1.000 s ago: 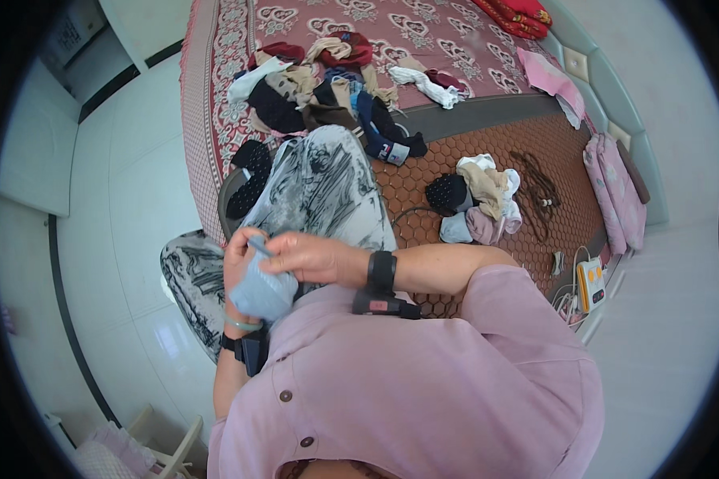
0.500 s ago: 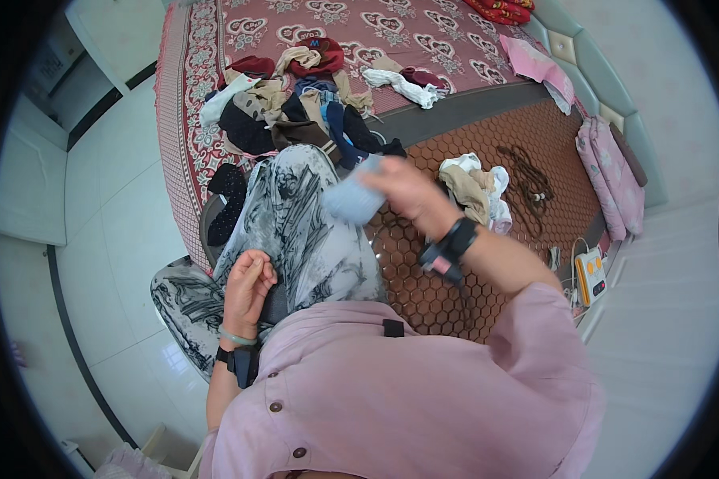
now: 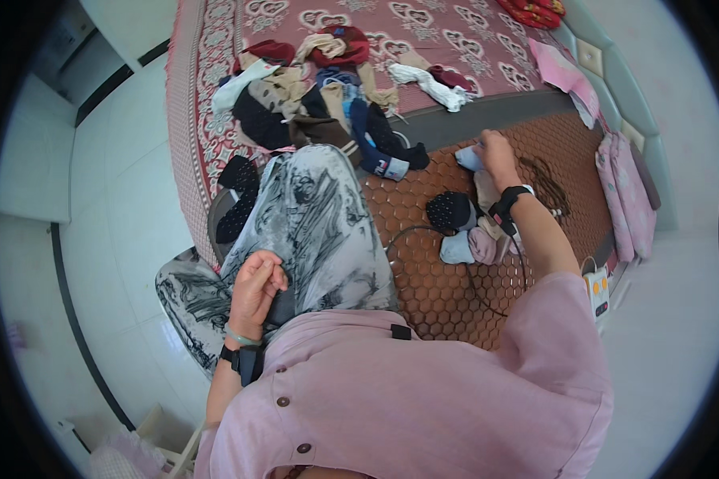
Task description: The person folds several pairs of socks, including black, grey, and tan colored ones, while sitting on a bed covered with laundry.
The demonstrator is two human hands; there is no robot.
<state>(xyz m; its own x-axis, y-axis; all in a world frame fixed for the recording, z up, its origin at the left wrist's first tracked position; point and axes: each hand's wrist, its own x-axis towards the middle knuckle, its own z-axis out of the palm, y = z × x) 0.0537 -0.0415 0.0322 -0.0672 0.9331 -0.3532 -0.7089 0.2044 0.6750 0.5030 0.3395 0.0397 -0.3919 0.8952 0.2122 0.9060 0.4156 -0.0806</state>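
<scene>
My right hand [image 3: 499, 157] reaches over the brown honeycomb mat with its fingers closed on a light-blue sock [image 3: 470, 159]. Just below it is a small group of folded or balled socks: a black dotted one [image 3: 450, 211], another pale-blue one [image 3: 457, 248] and a dusty-pink one [image 3: 482, 245]. The forearm partly covers this group. Near my lap, my left hand [image 3: 256, 287] rests by my thigh, fingers curled in and nothing visible in them. Beyond my raised knee lies a loose heap of socks in black, beige, navy and maroon, with a dark brown sock [image 3: 319, 132] in front.
A brown cord [image 3: 545, 182] lies coiled beside the sock group. A thin black cable [image 3: 469, 279] loops over the mat [image 3: 423, 295]. White socks [image 3: 431, 86] lie farther back. Folded pink bedding [image 3: 625, 195] and a white control box [image 3: 597, 292] line the right edge.
My right hand has carried the light-blue sock from above my knee out to the right, to the far side of the sock group. My left hand stays in place. The view has shifted slightly.
</scene>
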